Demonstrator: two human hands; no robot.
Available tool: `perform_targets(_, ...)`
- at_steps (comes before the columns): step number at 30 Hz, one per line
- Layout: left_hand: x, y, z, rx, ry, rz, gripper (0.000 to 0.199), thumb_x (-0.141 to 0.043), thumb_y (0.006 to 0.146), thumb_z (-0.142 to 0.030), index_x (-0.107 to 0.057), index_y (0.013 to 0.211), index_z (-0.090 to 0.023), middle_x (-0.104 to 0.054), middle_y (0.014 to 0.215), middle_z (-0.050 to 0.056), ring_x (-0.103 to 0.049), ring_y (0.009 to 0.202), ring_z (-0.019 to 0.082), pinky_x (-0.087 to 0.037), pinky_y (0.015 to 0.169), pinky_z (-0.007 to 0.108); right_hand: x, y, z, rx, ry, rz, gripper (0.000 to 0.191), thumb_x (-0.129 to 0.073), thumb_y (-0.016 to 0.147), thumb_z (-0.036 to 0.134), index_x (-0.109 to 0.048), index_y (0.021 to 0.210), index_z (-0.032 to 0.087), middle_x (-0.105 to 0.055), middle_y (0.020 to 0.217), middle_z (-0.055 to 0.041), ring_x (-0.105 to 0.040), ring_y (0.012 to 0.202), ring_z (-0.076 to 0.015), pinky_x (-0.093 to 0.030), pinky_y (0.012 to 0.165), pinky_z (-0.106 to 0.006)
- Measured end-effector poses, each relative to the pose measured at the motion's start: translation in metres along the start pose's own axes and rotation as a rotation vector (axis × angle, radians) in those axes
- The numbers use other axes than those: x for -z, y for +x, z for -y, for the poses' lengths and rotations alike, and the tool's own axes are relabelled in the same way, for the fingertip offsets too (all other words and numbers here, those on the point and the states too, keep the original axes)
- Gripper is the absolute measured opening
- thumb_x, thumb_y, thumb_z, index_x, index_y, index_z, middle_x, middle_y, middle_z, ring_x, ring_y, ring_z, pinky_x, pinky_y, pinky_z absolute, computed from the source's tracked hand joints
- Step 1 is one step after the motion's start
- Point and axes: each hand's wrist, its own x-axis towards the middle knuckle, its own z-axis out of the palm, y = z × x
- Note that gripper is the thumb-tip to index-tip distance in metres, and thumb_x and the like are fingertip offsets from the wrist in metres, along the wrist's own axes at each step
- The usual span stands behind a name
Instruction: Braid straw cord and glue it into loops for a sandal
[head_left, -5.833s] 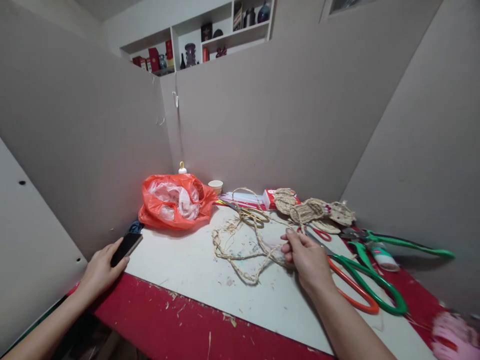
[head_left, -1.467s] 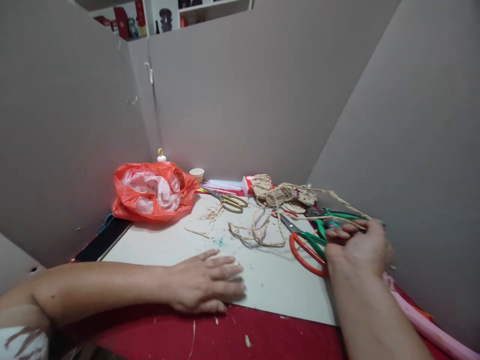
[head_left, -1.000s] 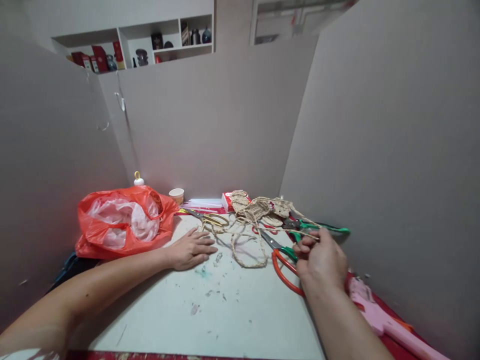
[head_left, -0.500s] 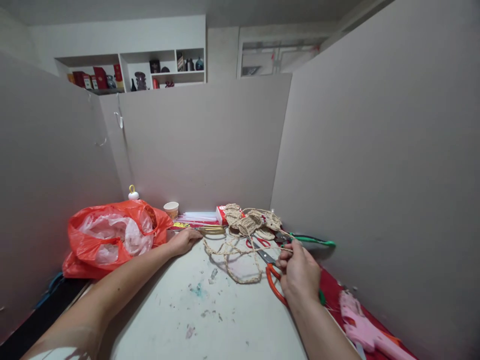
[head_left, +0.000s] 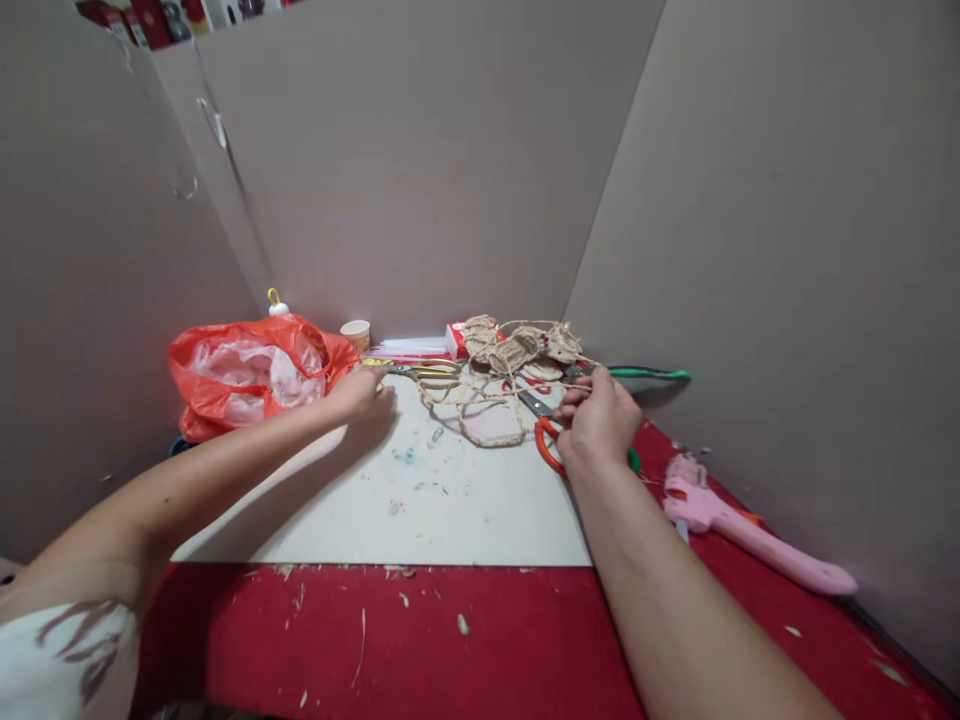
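Observation:
A tangle of braided straw cord (head_left: pixel 491 441) loops over the white board (head_left: pixel 457 520), with coiled straw bundles (head_left: pixel 514 350) behind it. My right hand (head_left: pixel 602 415) has its fingers closed on a strand of the cord, beside orange-handled scissors (head_left: pixel 546 440) that it partly covers. At the left, my left hand (head_left: pixel 364 392) is bent, near gold-handled scissors (head_left: pixel 435 369); its fingertips are hidden, so what it touches there cannot be made out.
A red plastic bag (head_left: pixel 217 390) sits at the left, with a paper cup (head_left: pixel 355 334) beyond it. Green-handled pliers (head_left: pixel 649 373) lie at the right partition. A pink glue gun (head_left: pixel 757 535) rests on the red cloth (head_left: pixel 420 640), among straw scraps.
The view has tilted down, showing the board's front edge and more red cloth. My left hand has lifted and drawn slightly away from the gold-handled scissors. My right hand still holds the cord.

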Motion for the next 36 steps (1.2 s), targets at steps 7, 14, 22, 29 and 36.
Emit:
perform_targets(7, -0.022, -0.156, -0.113, -0.888, -0.123, 0.244, 0.061, -0.044, 0.089, -0.048, -0.037, 0.139, -0.013, -0.041, 0.145, 0.012, -0.026, 0.138, 0.025, -0.021, 0.114, 0.042, -0.004, -0.015, -0.001, 0.006, -0.033, 0.081, 0.029, -0.047, 0.089, 0.025, -0.047, 0.060, 0.020, -0.040, 0.040, 0.0082, -0.030, 0.033, -0.0056, -0.022, 0.029, -0.018)
perform_targets(14, -0.036, -0.196, -0.108, -0.868, -0.184, 0.318, 0.046, -0.036, 0.093, -0.031, -0.048, 0.132, -0.008, -0.050, 0.137, 0.013, -0.038, 0.133, 0.024, -0.027, 0.113, 0.040, -0.005, -0.024, -0.004, 0.047, -0.050, 0.121, 0.030, -0.054, 0.084, 0.032, -0.048, 0.058, 0.019, -0.043, 0.037, 0.0084, -0.031, 0.030, -0.0045, -0.021, 0.028, -0.015)
perform_targets(22, -0.012, -0.218, -0.034, -0.787, -0.210, 0.117, 0.023, -0.044, 0.091, -0.015, -0.063, 0.102, -0.012, -0.070, 0.103, 0.015, -0.061, 0.105, 0.020, -0.050, 0.094, 0.031, -0.006, -0.030, -0.007, 0.071, -0.073, 0.143, 0.029, -0.054, 0.083, 0.026, -0.049, 0.056, 0.019, -0.044, 0.036, 0.0083, -0.033, 0.027, -0.0043, -0.023, 0.026, -0.014)
perform_targets(29, 0.014, -0.244, 0.011, -0.705, 0.035, 0.041, 0.013, -0.048, 0.087, -0.013, -0.056, 0.077, -0.018, -0.066, 0.082, 0.009, -0.059, 0.076, 0.017, -0.048, 0.071, 0.029, -0.007, -0.035, -0.007, 0.085, -0.105, 0.139, 0.031, -0.055, 0.084, 0.024, -0.050, 0.055, 0.019, -0.044, 0.037, 0.0074, -0.033, 0.028, -0.0049, -0.023, 0.025, -0.015)
perform_targets(36, 0.016, -0.257, 0.041, -0.557, 0.188, 0.095, 0.033, -0.043, 0.092, -0.027, -0.049, 0.060, -0.019, -0.051, 0.056, 0.001, -0.045, 0.050, 0.011, -0.036, 0.049, 0.024, -0.008, -0.037, -0.006, 0.081, -0.115, 0.143, 0.030, -0.056, 0.083, 0.026, -0.051, 0.055, 0.018, -0.046, 0.037, 0.0065, -0.034, 0.028, -0.0040, -0.024, 0.026, -0.014)
